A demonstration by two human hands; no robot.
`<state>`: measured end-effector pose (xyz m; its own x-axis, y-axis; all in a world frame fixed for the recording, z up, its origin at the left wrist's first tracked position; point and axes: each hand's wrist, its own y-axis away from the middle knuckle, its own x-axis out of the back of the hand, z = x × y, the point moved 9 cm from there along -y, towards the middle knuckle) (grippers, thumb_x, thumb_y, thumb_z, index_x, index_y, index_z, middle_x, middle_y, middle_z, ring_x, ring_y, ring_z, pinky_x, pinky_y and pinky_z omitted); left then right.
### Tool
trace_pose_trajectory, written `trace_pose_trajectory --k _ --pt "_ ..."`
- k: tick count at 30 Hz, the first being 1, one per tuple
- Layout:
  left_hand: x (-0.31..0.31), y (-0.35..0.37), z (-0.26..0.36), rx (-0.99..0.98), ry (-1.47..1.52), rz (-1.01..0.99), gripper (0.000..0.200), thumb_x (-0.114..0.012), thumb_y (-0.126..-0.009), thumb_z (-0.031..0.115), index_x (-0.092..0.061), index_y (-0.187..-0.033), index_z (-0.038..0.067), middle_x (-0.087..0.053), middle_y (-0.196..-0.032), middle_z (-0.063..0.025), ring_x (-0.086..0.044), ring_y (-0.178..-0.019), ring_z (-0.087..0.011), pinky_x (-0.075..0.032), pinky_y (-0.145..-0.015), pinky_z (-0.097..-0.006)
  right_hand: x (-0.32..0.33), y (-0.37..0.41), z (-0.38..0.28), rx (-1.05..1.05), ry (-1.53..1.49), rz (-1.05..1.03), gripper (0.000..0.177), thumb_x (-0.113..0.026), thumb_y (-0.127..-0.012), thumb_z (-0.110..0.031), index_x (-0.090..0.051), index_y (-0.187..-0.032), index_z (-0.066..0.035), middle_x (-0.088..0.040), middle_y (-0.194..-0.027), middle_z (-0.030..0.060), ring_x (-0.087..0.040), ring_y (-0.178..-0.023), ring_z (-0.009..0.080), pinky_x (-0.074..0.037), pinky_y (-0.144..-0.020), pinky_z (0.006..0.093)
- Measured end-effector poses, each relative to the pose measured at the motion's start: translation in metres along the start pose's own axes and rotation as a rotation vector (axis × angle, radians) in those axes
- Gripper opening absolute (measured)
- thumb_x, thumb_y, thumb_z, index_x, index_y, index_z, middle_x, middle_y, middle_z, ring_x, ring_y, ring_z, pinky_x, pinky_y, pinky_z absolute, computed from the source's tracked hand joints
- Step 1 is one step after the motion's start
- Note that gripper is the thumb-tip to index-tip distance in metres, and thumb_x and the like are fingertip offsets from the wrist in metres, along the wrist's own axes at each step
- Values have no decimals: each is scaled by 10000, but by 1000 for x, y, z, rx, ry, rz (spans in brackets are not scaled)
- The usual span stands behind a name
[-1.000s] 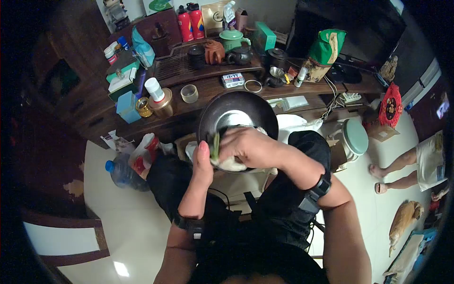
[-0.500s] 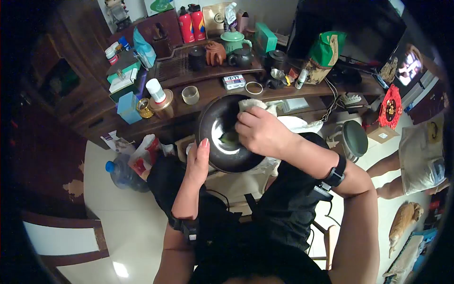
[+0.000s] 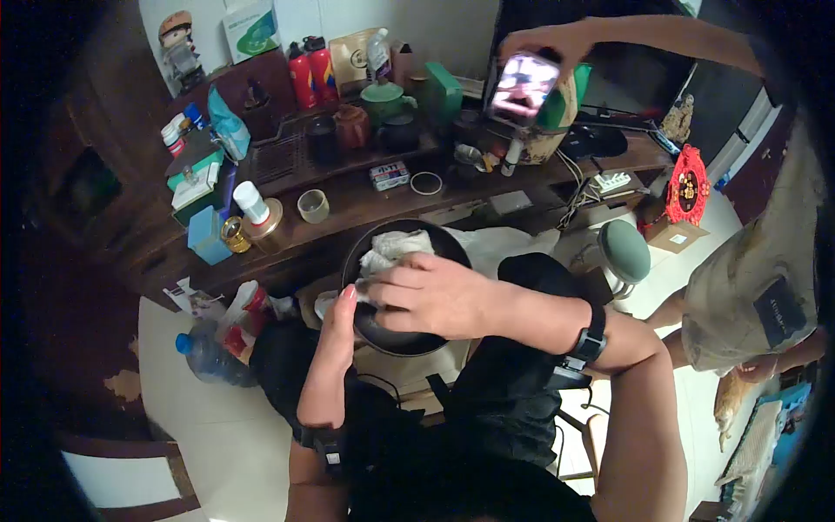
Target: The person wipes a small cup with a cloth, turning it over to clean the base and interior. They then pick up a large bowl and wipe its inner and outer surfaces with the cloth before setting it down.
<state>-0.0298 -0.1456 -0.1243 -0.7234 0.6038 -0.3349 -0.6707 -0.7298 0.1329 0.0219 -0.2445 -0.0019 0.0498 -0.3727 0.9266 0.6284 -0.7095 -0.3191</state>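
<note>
The left hand (image 3: 335, 326) clamps the rim of the dark pan (image 3: 402, 344), held before the near edge of the desk (image 3: 365, 204). The right hand (image 3: 426, 296), closed on a white cloth (image 3: 391, 248), presses inside; steady rim support probably helps wiping.

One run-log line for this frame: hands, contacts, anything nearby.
left hand: grips pan rim | right hand: presses cloth inside pan | nearby: another person's hand holds lit phone over table
</note>
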Motion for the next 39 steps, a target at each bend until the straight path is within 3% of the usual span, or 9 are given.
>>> trace_pose_trajectory --k 4,8,15,18,24,27,30,36,39 --pt "-5 1 2 -74 -207 -52 479 -433 -897 387 -535 -1093 -38 -565 -1025 -64 -510 -931 -129 -408 -817 -270 -19 2 8 -3 54 69 236 -539 -716 -160 -585 -942 -106 -512 -1037 64 -486 -1033 223 -417 -849 320" --pt "8 -8 -14 -110 -139 -5 521 -444 -887 391 -507 -1149 -54 -557 -1077 -87 -508 -966 -162 -401 -846 -289 -15 -1 22 -217 163 197 331 -526 -726 -145 -532 -1035 -26 -508 -1078 114 -515 -989 271 -454 -842 359" --pt "9 -8 -11 -195 -202 111 520 -430 -899 377 -492 -1170 -63 -556 -1116 -121 -512 -1007 -191 -396 -878 -302 -45 13 51 -776 235 -7 334 -514 -754 -123 -510 -1059 15 -501 -1046 181 -542 -929 303 -502 -726 351" --pt "14 -11 -13 -131 -223 141 522 -426 -902 388 -496 -1168 -55 -559 -1109 -126 -525 -981 -186 -411 -858 -300 -58 17 54 -829 47 -15 348 -546 -752 -122 -504 -1067 21 -497 -1069 202 -542 -939 332 -496 -753 361" --pt "36 -23 -35 49 -90 182 571 -431 -897 459 -472 -1214 -15 -548 -1147 -123 -552 -1014 -194 -456 -830 -324 -41 27 70 -654 -307 482 287 -617 -760 -126 -557 -1028 -45 -556 -1021 152 -548 -936 343 -470 -811 372" --pt "38 -27 -39 59 8 177 599 -434 -892 484 -451 -1239 -4 -532 -1183 -116 -547 -1063 -205 -471 -830 -327 -59 62 114 -845 -272 632 235 -600 -786 -121 -568 -1003 -35 -588 -952 107 -587 -835 261 -486 -731 355" --pt "41 -30 -47 87 79 203 611 -437 -889 494 -447 -1244 -3 -527 -1197 -107 -547 -1068 -203 -473 -832 -316 -123 106 163 -1173 -722 692 298 -623 -792 -147 -547 -1050 -20 -581 -985 118 -598 -779 230 -493 -691 334" --pt "47 -44 -71 166 28 168 596 -453 -886 490 -465 -1223 -1 -551 -1167 -85 -566 -994 -162 -462 -809 -293 -188 126 210 -1325 -750 557 647 -695 -778 -204 -344 -1277 11 -571 -1002 140 -608 -814 174 -500 -675 280" --pt "39 -59 -64 194 -7 165 584 -460 -886 478 -467 -1221 0 -556 -1160 -77 -568 -979 -154 -461 -806 -285 -218 128 230 -1387 -829 648 656 -717 -731 -217 -370 -1221 47 -567 -1017 175 -610 -792 204 -494 -696 308"
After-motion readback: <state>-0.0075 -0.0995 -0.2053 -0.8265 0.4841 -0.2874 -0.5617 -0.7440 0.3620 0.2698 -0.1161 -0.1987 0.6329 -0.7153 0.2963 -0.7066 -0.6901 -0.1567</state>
